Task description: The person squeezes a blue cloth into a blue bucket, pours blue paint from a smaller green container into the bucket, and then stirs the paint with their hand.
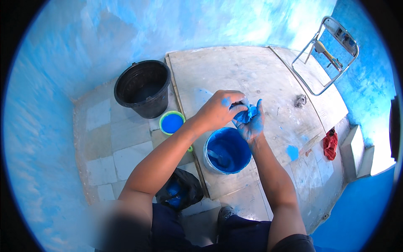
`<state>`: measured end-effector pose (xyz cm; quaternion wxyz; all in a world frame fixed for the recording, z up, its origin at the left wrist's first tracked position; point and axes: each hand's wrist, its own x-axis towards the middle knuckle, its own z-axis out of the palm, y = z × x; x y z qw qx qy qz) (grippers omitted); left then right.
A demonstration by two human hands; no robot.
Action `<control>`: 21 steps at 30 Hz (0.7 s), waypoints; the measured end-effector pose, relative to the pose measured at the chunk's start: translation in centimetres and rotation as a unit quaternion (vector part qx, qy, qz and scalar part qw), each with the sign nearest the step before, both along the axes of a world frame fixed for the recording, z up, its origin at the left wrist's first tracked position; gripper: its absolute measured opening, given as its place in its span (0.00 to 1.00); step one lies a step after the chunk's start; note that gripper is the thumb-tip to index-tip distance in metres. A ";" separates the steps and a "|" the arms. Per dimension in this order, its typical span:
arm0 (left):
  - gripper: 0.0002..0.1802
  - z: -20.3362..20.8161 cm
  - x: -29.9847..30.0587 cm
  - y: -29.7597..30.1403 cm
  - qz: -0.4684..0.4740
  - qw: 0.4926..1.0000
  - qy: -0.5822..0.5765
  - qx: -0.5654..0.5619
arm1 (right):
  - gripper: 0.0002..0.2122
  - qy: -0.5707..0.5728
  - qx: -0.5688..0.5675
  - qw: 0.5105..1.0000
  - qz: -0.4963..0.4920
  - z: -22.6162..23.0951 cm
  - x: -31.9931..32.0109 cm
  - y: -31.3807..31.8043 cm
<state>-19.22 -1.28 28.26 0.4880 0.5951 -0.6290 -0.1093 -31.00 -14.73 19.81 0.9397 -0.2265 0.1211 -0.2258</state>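
Observation:
My left hand point(220, 108), smudged with blue paint, reaches in with its fingers bent and pinched on a crumpled blue rag point(247, 114). The rag rests in the cupped palm of my right hand point(253, 128), whose thumb points up and whose palm is coated in blue. Both hands are just above the far rim of a white paint bucket point(206, 156). Its inner wall is covered in blue, and a pale, paint-streaked object point(215, 155) shows inside. Part of the rag is hidden by my fingers.
A large black tub point(162, 103) and a green-rimmed bowl of blue paint point(172, 123) stand left. A black plastic bag point(191, 191) lies near my legs. Boards point(235, 63) cover the floor ahead. A metal-framed chair point(317, 93) and red cloth point(330, 145) are at right.

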 end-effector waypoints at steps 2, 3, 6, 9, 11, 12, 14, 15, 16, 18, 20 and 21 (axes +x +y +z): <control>0.07 -0.8 -0.9 -0.1 0.002 1.000 -0.016 -0.009 | 0.39 -0.036 -0.010 0.999 -0.001 -0.1 0.1 -0.4; 0.08 -0.8 -1.2 0.0 -0.009 0.999 -0.034 -0.012 | 0.38 -0.076 0.000 0.997 0.013 -0.5 0.3 -1.2; 0.08 -2.6 -1.8 0.1 -0.014 0.998 -0.049 -0.031 | 0.35 -0.141 0.005 0.989 0.038 -1.7 1.1 -2.2; 0.08 -3.1 -2.3 0.5 -0.016 1.000 -0.010 0.004 | 0.35 -0.164 -0.025 0.985 0.043 -1.8 1.8 -2.8; 0.08 -3.4 -1.9 0.8 -0.043 0.995 0.077 0.036 | 0.34 -0.164 -0.054 0.984 0.037 -1.7 2.0 -3.2; 0.08 -3.7 -1.7 0.9 -0.020 0.987 0.151 0.045 | 0.33 -0.161 -0.071 0.984 0.034 -1.8 1.9 -3.5; 0.10 -4.4 -0.7 1.0 0.023 0.953 0.296 0.061 | 0.30 -0.118 -0.041 0.991 0.057 -2.6 1.3 -5.0; 0.18 -5.5 1.2 1.3 0.036 0.943 0.324 0.071 | 0.29 -0.097 -0.036 0.992 0.074 -3.3 1.5 -5.3; 0.20 -5.8 1.2 1.2 0.060 0.924 0.368 0.082 | 0.28 -0.072 -0.037 0.993 0.087 -2.8 1.3 -5.1; 0.25 -6.3 0.6 0.9 0.105 0.878 0.455 0.103 | 0.24 -0.011 -0.052 0.996 0.073 -2.1 0.6 -4.6; 0.30 -6.4 -0.3 -0.4 0.038 0.867 0.486 0.104 | 0.22 0.033 -0.101 0.991 0.080 -1.6 0.1 -4.4; 0.33 -6.4 -0.8 -0.6 0.008 0.859 0.501 0.108 | 0.20 0.042 -0.115 0.990 0.074 -0.8 -0.1 -3.6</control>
